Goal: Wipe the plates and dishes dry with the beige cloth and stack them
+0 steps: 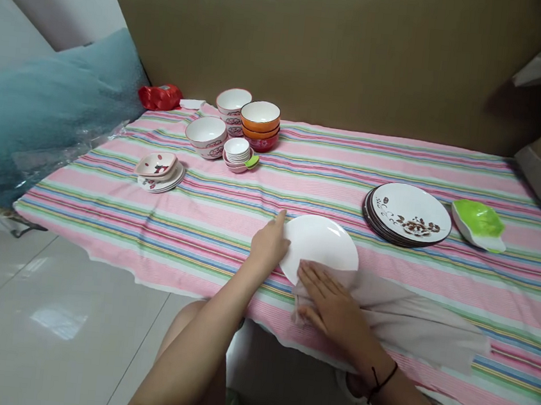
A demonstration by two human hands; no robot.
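A plain white plate (pixel 320 241) sits near the front edge of the striped cloth-covered surface. My left hand (pixel 270 244) grips its left rim, with the index finger reaching along the edge and the thumb by the plate's face. Over the plate's near right part lies a beige cloth (pixel 413 314), which trails off to the right. My right hand (pixel 332 302) holds this cloth against the plate, fingers close together on top and thumb at the near side. What is under the right palm is hidden.
Dark-rimmed plates (pixel 407 214) are stacked to the right, beside a green leaf-shaped dish (pixel 478 223). Orange bowls (pixel 260 116), white bowls (pixel 206 134) and small dishes (pixel 237 151) stand at the back left. A squarish bowl (pixel 157 166) rests on small plates. A sofa back (pixel 338 61) rises behind.
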